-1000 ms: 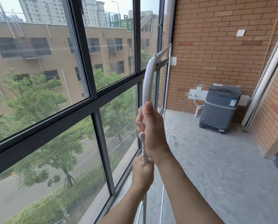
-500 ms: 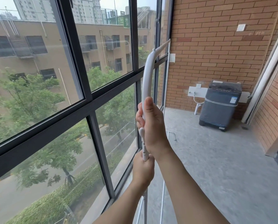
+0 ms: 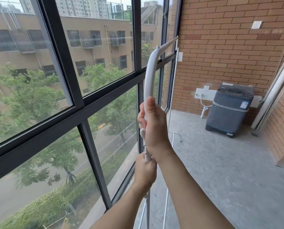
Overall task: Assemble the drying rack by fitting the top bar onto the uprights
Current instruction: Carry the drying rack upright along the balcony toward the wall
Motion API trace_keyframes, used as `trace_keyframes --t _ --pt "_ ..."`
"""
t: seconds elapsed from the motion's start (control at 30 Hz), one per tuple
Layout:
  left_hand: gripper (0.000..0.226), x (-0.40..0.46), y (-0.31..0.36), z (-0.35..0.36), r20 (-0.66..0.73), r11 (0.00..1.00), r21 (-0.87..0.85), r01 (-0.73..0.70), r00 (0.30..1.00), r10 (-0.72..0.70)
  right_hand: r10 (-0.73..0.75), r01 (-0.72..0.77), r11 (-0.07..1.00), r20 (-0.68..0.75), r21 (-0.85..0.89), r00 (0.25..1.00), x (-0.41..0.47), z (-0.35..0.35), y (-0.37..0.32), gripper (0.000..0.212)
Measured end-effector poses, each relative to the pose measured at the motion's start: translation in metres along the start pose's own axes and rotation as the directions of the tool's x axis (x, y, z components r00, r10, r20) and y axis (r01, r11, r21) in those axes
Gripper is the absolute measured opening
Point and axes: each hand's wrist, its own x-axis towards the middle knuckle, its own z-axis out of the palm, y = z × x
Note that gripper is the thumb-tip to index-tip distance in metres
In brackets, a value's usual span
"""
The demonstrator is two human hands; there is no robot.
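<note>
I stand on a brick-walled balcony with a concrete floor (image 3: 220,171), facing a tall dark-framed window (image 3: 81,103) on my left. A covered washer (image 3: 229,109) sits against the far wall. The white top bar (image 3: 148,76) rises in front of me, curves at its top and runs away toward the far upright (image 3: 173,83) beside the window. My right hand (image 3: 154,128) is clenched around the bar's near end. Just below it, my left hand (image 3: 144,171) grips the near upright (image 3: 147,210), with the white joint between the two hands partly hidden.
</note>
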Motion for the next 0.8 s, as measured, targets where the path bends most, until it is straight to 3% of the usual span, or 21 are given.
trace_keyframes --t 0.47,0.8 --pt "0.046 0.105 -0.029 -0.009 0.039 0.999 -0.046 -0.018 0.999 0.020 -0.028 0.024 0.998 -0.073 -0.053 0.997 0.094 0.007 0.047 0.043" --pt "0.053 0.143 -0.042 -0.018 0.062 0.998 -0.048 -0.028 0.998 0.031 -0.029 0.025 0.998 -0.081 -0.053 0.996 0.125 0.012 0.067 0.043"
